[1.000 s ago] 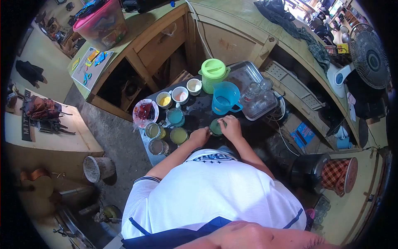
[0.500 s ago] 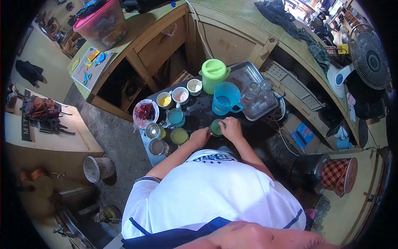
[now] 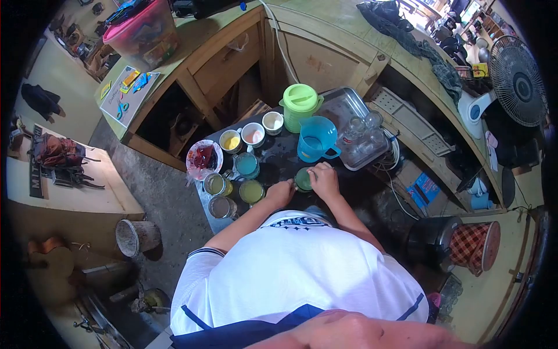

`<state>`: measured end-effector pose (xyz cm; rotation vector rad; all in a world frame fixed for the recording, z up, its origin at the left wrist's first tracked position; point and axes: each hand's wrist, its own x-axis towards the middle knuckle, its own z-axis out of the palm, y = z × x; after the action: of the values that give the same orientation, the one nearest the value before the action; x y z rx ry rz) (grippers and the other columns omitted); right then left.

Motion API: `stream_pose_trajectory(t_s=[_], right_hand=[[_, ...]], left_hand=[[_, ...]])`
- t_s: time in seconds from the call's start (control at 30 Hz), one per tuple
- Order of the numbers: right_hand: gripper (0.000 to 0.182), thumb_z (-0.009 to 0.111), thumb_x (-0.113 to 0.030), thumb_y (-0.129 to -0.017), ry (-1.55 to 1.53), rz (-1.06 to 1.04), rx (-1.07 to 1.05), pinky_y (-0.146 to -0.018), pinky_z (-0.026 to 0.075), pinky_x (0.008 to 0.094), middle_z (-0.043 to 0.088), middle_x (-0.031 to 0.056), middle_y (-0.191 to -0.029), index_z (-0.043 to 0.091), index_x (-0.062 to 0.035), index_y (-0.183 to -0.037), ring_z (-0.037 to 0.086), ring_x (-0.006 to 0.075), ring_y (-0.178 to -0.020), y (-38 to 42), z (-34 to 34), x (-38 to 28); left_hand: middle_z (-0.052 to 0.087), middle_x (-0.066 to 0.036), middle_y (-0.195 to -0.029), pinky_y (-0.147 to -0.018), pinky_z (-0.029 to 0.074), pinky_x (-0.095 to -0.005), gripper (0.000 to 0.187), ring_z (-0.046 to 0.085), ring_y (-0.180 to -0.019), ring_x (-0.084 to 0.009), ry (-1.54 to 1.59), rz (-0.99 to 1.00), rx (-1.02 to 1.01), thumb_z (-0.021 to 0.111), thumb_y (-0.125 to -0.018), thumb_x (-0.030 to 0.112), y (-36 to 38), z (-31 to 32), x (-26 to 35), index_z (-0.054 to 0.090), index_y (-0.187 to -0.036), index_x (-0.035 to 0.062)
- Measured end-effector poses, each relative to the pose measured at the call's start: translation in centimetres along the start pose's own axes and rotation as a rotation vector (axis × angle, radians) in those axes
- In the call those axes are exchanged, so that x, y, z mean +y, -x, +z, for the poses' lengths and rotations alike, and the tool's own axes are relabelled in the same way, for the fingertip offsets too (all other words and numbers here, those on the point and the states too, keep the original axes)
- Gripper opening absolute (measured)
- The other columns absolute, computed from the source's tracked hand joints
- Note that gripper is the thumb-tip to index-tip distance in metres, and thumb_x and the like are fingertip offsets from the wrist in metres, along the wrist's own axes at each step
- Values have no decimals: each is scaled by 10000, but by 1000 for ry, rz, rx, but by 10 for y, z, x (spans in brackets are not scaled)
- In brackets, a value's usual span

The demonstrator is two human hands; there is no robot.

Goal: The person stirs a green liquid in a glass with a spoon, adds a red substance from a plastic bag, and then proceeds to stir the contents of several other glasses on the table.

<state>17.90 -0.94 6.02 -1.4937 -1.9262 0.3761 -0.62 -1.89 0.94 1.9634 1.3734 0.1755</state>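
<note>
A glass mug of green liquid (image 3: 303, 180) stands on the dark table (image 3: 273, 160) in front of my body. My left hand (image 3: 281, 193) is closed at the mug's left side, apparently on its handle. Over the mug's right rim is my right hand (image 3: 324, 180), its fingers pinched together; what they hold is too small to make out. To the left stand a mug of blue liquid (image 3: 247, 166) and a mug of olive liquid (image 3: 251, 191). Behind the green mug is a blue pitcher (image 3: 317, 139).
Three white cups, one with yellow contents (image 3: 231, 141), line the table's back left, near a plate with a red item (image 3: 204, 159). A green lidded jug (image 3: 299, 104) and a metal tray with glassware (image 3: 366, 156) are at the back right.
</note>
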Motion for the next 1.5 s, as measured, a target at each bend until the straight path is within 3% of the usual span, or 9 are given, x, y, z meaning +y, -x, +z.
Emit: stream_pose_trajectory(t_s=[0.27,0.53,0.6,0.73,0.8,0.9,1.07,1.37,1.5], right_hand=[[106,627,-101,-768,-21,23,-54,-706,495,423,643,143,-775,699,-23,-766,616,327,-784,-3,7,4],[100,631,-100,-770,-83,27,-110,-722,499,416,654,137,-784,708,-36,-772,621,328,-787,-14,11,-3],[113,634,-119,-781,27,-15,-82,-735,497,421,657,143,-790,707,-33,-772,625,335,-795,-17,11,-9],[118,640,-126,-772,-82,-46,-89,-710,497,434,646,142,-763,696,-24,-756,620,331,-769,-23,24,-6],[134,649,-141,-772,57,-72,-90,-719,502,433,650,148,-769,693,-17,-747,625,333,-783,-25,24,-8],[124,641,-130,-772,-43,-130,-37,-713,507,433,652,147,-772,695,-24,-736,625,330,-778,-31,30,-3],[138,639,-132,-779,35,-61,-112,-701,507,441,648,154,-765,684,-14,-726,621,337,-771,-32,30,-5],[147,620,-136,-792,27,-51,-113,-693,502,446,645,157,-767,684,-21,-728,623,339,-768,-38,31,-9],[127,636,-138,-776,34,11,-162,-717,506,428,660,161,-806,707,-32,-775,632,335,-801,-40,31,-13]], left_hand=[[657,-230,-831,-695,507,-524,237,643,-797,-416,-19,-68,24,536,-908,261,8,5,7,566,-990,41],[648,-265,-808,-704,514,-528,254,647,-777,-428,43,-143,198,559,-895,246,10,11,2,578,-944,-3],[648,-264,-801,-700,514,-530,251,646,-766,-429,59,-156,225,562,-894,244,8,13,-1,584,-935,-3],[644,-264,-770,-684,513,-530,249,646,-740,-431,102,-178,268,563,-895,243,9,18,-2,595,-900,-4],[643,-265,-766,-684,514,-526,253,647,-740,-431,95,-187,276,562,-896,244,9,18,-1,596,-891,-6],[642,-267,-765,-685,516,-520,259,648,-742,-429,94,-190,283,560,-897,245,10,16,1,598,-877,-11],[632,-259,-740,-654,493,-527,234,629,-725,-438,86,-199,330,588,-885,209,5,17,0,586,-834,-19],[637,-268,-771,-682,494,-527,258,626,-751,-448,97,-214,321,600,-876,227,-5,16,-7,572,-893,-30],[640,-281,-939,-787,498,-489,481,627,-903,-429,93,-276,136,678,-812,324,2,-2,7,534,-1035,-78]])
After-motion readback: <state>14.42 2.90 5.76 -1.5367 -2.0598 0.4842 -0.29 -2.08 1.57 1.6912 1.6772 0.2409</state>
